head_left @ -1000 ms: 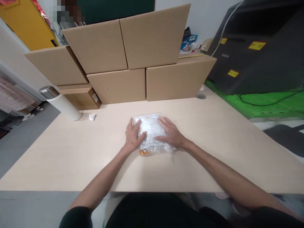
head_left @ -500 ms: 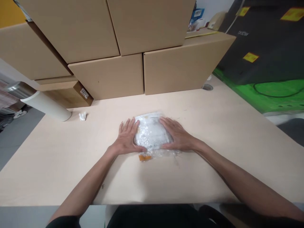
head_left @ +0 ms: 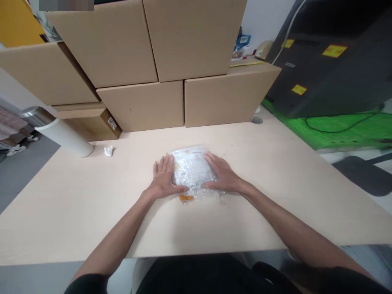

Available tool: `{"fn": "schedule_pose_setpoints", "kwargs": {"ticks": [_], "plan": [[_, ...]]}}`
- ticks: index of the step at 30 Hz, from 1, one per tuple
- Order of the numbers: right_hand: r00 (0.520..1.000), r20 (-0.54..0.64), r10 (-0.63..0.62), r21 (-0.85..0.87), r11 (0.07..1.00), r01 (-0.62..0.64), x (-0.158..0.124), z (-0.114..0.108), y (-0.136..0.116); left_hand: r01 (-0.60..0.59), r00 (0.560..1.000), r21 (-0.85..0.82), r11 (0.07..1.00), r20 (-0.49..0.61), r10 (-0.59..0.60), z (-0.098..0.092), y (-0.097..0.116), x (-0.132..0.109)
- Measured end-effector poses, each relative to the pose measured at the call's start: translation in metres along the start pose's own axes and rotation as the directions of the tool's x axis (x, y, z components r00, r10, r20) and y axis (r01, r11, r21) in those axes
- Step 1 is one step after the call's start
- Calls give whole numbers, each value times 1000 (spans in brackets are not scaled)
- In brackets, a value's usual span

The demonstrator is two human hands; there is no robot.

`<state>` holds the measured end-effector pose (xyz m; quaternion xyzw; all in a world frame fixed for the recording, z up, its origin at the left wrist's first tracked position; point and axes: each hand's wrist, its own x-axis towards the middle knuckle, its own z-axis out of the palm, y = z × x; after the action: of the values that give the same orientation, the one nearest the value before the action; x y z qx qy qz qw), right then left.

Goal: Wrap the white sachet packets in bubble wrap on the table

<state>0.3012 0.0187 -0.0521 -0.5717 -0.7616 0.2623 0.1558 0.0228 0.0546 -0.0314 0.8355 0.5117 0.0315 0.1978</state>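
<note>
A flat white package (head_left: 191, 165) in shiny clear plastic wrap lies on the table in front of me. Loose clear film sticks out along its near edge, with a small orange piece (head_left: 186, 197) at the left of it. My left hand (head_left: 163, 177) holds the package's left side, thumb along the near edge and fingers stretched toward the far left corner. On the opposite side my right hand (head_left: 223, 173) grips the right edge, its thumb at the near edge and fingers at the far right corner. What is inside the wrap cannot be made out.
Stacked cardboard boxes (head_left: 141, 107) wall off the table's (head_left: 76, 212) far side. A white tumbler (head_left: 67, 136) with a metal top and a crumpled tissue (head_left: 108, 151) stand at left. To the right are a large dark case (head_left: 324, 77) and a green surface (head_left: 346, 130).
The camera view has shifted a little, showing more of the right side. Both hands stay around the package, which lies in about the same place on the table.
</note>
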Motion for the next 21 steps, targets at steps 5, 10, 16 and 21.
{"fn": "schedule_pose_setpoints", "kwargs": {"ticks": [5,10,16,21], "plan": [[988,-109,109,558,829,-30,-8,-3,-4,100,989,-189,977,-91,-119,2,-8,-5],[950,-193,244,712,702,-35,0,-4,-10,-24,969,-478,878,-229,-98,2,-4,-8],[835,-504,223,452,891,35,3,-9,-34,-175,944,-773,610,-308,-119,6,3,-8],[932,-290,216,790,604,105,3,-23,-70,-203,927,-762,615,-351,-130,-5,1,-12]]}}
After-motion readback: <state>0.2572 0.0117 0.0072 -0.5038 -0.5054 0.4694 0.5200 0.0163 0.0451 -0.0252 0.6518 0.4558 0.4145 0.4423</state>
